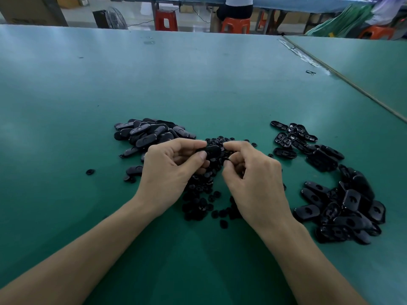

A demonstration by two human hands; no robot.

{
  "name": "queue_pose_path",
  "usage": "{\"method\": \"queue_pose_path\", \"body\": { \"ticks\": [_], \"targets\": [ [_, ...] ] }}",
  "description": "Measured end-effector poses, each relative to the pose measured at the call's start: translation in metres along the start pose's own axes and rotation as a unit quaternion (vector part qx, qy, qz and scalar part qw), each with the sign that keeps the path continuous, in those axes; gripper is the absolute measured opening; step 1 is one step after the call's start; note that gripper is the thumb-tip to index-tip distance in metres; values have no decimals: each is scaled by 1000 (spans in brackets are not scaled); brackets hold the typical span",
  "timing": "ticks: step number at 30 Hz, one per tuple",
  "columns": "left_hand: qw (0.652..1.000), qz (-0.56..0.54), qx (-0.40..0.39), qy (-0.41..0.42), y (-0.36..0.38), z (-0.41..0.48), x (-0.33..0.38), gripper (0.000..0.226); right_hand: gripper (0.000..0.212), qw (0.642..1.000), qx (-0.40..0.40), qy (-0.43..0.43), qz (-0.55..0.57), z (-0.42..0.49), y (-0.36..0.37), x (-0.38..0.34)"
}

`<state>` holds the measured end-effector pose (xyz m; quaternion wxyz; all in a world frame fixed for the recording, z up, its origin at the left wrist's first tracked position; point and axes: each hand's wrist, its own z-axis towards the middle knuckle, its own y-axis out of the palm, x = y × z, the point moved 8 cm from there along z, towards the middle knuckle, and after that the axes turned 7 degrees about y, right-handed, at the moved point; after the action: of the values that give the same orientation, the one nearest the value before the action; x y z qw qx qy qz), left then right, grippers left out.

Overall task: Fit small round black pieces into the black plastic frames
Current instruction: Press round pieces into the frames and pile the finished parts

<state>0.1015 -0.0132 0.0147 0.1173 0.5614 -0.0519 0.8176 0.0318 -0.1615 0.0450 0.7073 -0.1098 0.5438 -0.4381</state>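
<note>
1. One stray round piece (90, 172) lies by itself on the green table (198, 84), out to the left.
2. Next comes the left pile of frames (145, 134). They lie smooth side up, just behind the left hand (167, 172).
3. The left hand has its fingers curled. Its thumb and fingertips grip one black frame (211, 150) by the left end. The frame is held up just above the middle heap.
4. The heap of round pieces (199, 201) lies on the table between the two hands and partly under them.
5. The right hand (255, 181) is curled too. Its first finger touches the right end of the held frame. Its thumb and another finger pinch a small round piece (226, 160), just below that frame.
6. To the right is the right pile of frames (345, 208), many with the hollow side up. A smaller bunch of frames (290, 137) lies behind it, a little apart.
7. Far at the back, past the table edge, stand a fan (114, 17), a red stool (166, 19) and an orange stool (235, 25) with a person sitting on it.
</note>
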Motion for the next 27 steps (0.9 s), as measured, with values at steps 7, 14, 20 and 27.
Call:
{"method": "queue_pose_path", "body": {
  "ticks": [7, 14, 20, 27],
  "targets": [
    [1000, 27, -9, 7, 0, 0, 1, 22, 9, 999, 49, -10, 2, 0, -13, 3],
    [996, 77, -43, 32, 5, -3, 5, 24, 15, 998, 7, -24, 55, -3, -6, -4],
    [994, 81, -56, 40, 9, -4, 9, 26, 20, 994, -22, 22, 106, -2, 0, 1],
    [994, 81, -63, 39, 11, -5, 10, 23, 17, 992, -32, 29, 120, -4, 4, 1]
  ]
}}
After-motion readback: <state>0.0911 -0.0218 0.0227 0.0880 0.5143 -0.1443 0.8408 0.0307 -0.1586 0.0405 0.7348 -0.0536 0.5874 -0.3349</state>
